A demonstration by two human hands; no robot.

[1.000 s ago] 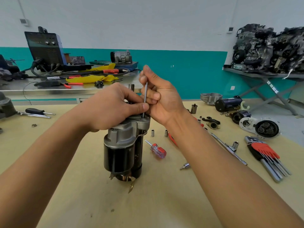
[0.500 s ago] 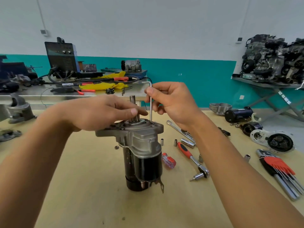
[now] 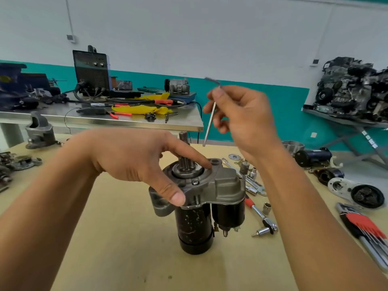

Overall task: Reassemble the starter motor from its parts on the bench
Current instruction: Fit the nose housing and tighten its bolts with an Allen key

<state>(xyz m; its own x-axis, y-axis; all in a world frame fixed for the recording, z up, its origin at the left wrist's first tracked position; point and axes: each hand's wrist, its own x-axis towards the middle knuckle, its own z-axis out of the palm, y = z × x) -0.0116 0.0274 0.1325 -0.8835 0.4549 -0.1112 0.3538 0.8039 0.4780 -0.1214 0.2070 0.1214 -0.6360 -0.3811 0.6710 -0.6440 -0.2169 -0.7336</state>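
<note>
Two hands engaged: left hand (image 3: 130,159), fingers spread, steadies upright starter motor (image 3: 222,186); right hand (image 3: 245,122) at 1 o'clock pinches hex key (image 3: 210,122), which a loose pinch could drop.

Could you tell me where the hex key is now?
Head view, right of centre: the hex key is pinched in the right hand, above the starter motor.

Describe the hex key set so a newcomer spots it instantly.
Start at the starter motor standing upright on the bench, look right, past the ratchet, to the near right edge. The hex key set lies there: several silver keys bundled in a red and black holder, unlike the ratchet's single chrome bar with a red grip.
</note>
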